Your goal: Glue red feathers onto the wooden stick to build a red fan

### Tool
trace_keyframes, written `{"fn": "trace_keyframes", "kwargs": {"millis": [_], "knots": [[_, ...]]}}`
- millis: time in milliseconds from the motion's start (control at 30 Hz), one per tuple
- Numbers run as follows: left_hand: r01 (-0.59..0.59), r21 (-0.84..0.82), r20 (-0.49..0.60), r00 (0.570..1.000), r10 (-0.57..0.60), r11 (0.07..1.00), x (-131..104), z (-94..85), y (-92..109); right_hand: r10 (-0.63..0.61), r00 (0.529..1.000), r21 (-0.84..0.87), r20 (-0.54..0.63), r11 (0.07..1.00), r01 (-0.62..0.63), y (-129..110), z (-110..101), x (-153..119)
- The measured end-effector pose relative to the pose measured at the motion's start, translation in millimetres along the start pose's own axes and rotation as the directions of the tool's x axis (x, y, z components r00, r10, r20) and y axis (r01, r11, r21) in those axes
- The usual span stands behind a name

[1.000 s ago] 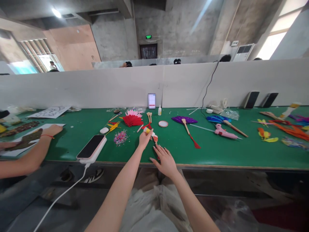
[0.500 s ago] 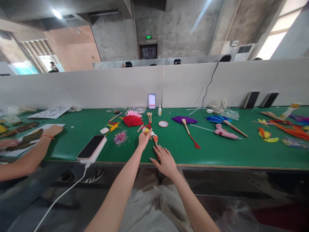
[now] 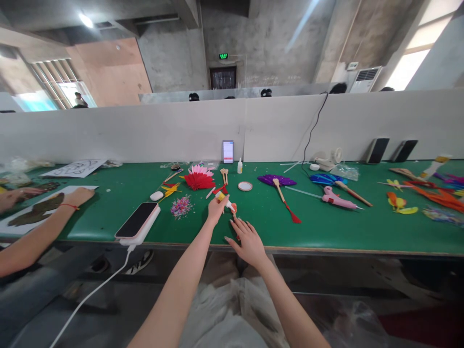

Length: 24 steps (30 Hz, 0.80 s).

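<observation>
My left hand (image 3: 216,210) is closed round a small white glue bottle (image 3: 225,201) with a yellow label, tilted with its nozzle down to the right. The nozzle is at a small orange-red piece (image 3: 234,210) on the table, perhaps the head of a fan handle; I cannot tell whether they touch. My right hand (image 3: 249,241) lies with fingers spread over the lower part of this piece, largely hiding it. Near my left hand are a heap of coloured sequins (image 3: 181,207), a red and pink feather fan (image 3: 199,179) and pale wooden handles (image 3: 224,175).
On the green table (image 3: 290,232) lie a white-cased phone (image 3: 138,222), a round lid (image 3: 245,186), a purple fan (image 3: 277,180), a blue fan (image 3: 324,179) and a pink glue gun (image 3: 340,199). Another glue bottle (image 3: 239,166) stands behind. A co-worker's arm (image 3: 47,229) reaches in at left.
My left hand has tipped the glue bottle a little further down and right, over the orange-red piece. My right hand stays put. The co-worker's far hand has shifted off the brown leaf-like piece.
</observation>
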<state>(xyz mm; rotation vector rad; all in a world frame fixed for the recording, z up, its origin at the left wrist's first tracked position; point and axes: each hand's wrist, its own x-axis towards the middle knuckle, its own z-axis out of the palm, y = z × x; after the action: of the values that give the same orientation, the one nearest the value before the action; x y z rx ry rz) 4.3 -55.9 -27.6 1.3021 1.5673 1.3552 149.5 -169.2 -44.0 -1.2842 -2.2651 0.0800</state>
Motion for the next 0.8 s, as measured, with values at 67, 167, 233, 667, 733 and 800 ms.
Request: {"fn": "trace_keyframes", "kwargs": {"millis": [67, 167, 233, 667, 733, 800], "knots": [[-0.003, -0.001, -0.011, 1.0, 0.003, 1.0, -0.7, -0.4, 0.5, -0.001, 1.0, -0.001, -0.005, 1.0, 0.001, 0.3, 0.7, -0.1], [-0.01, -0.002, -0.009, 1.0, 0.01, 1.0, -1.0, -0.5, 0.6, 0.002, 1.0, -0.005, -0.001, 1.0, -0.002, 0.4, 1.1, -0.1], [-0.014, 0.006, 0.001, 1.0, 0.014, 1.0, -0.8, -0.5, 0.4, 0.004, 1.0, -0.006, -0.002, 1.0, -0.004, 0.3, 0.8, -0.1], [-0.028, 0.019, -0.023, 0.999, 0.029, 0.999, -3.7, -2.3, 3.2, 0.002, 1.0, -0.004, 0.002, 1.0, -0.002, -0.5, 0.2, -0.3], [-0.03, 0.015, -0.034, 0.999, 0.031, 0.999, -3.9, -2.5, 3.0, -0.001, 1.0, -0.003, -0.002, 1.0, 0.001, -0.4, 0.2, -0.3], [-0.031, 0.014, -0.022, 0.999, 0.032, 0.999, -3.9, -2.3, 2.4, -0.002, 1.0, -0.003, -0.007, 1.0, 0.002, -0.2, 0.4, -0.4]]}}
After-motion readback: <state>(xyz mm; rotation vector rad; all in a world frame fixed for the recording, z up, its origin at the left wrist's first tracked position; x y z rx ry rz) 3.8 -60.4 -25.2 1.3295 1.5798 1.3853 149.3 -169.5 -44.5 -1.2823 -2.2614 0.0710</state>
